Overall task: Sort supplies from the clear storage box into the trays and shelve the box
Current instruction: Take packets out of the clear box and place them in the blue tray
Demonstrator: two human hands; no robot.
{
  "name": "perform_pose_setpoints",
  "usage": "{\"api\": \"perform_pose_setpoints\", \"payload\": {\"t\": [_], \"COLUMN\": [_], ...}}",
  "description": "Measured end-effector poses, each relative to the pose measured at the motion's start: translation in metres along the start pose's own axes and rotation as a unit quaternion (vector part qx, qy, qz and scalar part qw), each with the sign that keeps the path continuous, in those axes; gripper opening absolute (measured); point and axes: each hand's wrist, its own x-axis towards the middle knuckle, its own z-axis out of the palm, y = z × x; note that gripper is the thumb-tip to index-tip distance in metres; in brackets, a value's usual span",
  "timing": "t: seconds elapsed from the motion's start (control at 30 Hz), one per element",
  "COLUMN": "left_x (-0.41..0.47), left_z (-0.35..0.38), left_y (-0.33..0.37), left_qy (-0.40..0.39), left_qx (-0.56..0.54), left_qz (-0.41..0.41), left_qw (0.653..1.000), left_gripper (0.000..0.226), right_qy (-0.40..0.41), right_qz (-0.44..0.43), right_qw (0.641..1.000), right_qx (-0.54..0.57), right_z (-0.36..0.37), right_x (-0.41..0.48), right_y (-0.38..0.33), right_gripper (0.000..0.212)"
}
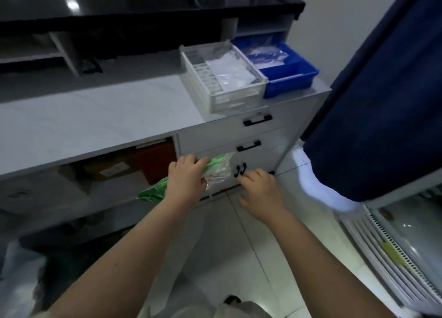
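In the head view, the left hand (185, 177) is closed around a green-and-clear plastic packet (216, 168), fingers curled over its upper edge, thumb side hidden behind it. The packet runs slantwise: its clear end reaches up and right in front of the lowest drawer, its green end (153, 192) sticks out below and left of the wrist, in front of the open shelf under the counter. The right hand (259, 188) is just beside the packet, apart from it, fingers loosely spread and bent, holding nothing; its fingertips lie near the black handle (240, 169) of the lowest drawer, and whether they touch it cannot be told.

On the counter (95, 117), at its right end near the front edge, stands a white slotted tray (203, 78) with white packets (229, 72) lying in it. Touching its right side, at the counter's right front corner, sits a blue tray (294, 77) with clear wrapped packs (267, 56) inside. The rest of the counter surface is bare grey.

Below the counter, two more drawers with black handles (257, 120) stack above the lowest one. On the shelf to the left stand a brown carton (112, 167) and a red box (156, 161). A dark blue curtain (382, 102) hangs at the right.

The clear storage box is not recognisable here.
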Motion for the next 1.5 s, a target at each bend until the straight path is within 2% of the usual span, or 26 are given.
{"api": "perform_pose_setpoints", "payload": {"t": [0.13, 0.23, 0.43, 0.7, 1.0, 1.27, 1.5], "left_x": [0.065, 0.121, 0.229, 0.380, 0.538, 0.611, 0.643], "left_z": [0.004, -0.009, -0.031, -0.024, 0.010, 0.034, 0.057], "left_y": [0.089, 0.137, 0.177, 0.168, 0.136, 0.110, 0.106], "left_qy": [0.043, 0.086, 0.149, 0.182, 0.170, 0.183, 0.190], "left_qx": [-0.002, -0.004, 0.020, 0.034, 0.058, 0.087, 0.144], "left_qz": [0.058, 0.090, 0.133, 0.130, 0.130, 0.086, 0.000], "left_qw": [0.997, 0.992, 0.980, 0.974, 0.975, 0.975, 0.971], "left_gripper": [0.053, 0.053, 0.055, 0.057, 0.060, 0.061, 0.056], "right_qy": [0.022, 0.049, 0.106, 0.138, 0.139, 0.111, 0.059], "right_qz": [0.015, 0.027, 0.024, 0.006, -0.033, -0.094, -0.172], "right_qw": [1.000, 0.998, 0.993, 0.989, 0.988, 0.989, 0.983], "right_qx": [-0.010, -0.018, -0.046, -0.058, -0.050, -0.023, 0.010], "right_z": [-0.041, -0.069, -0.109, -0.115, -0.103, -0.074, -0.030], "right_x": [0.004, 0.022, 0.083, 0.215, 0.384, 0.486, 0.560], "right_y": [0.088, 0.140, 0.215, 0.281, 0.348, 0.399, 0.447], "right_gripper": [0.031, 0.034, 0.038, 0.033, 0.032, 0.034, 0.036]}}
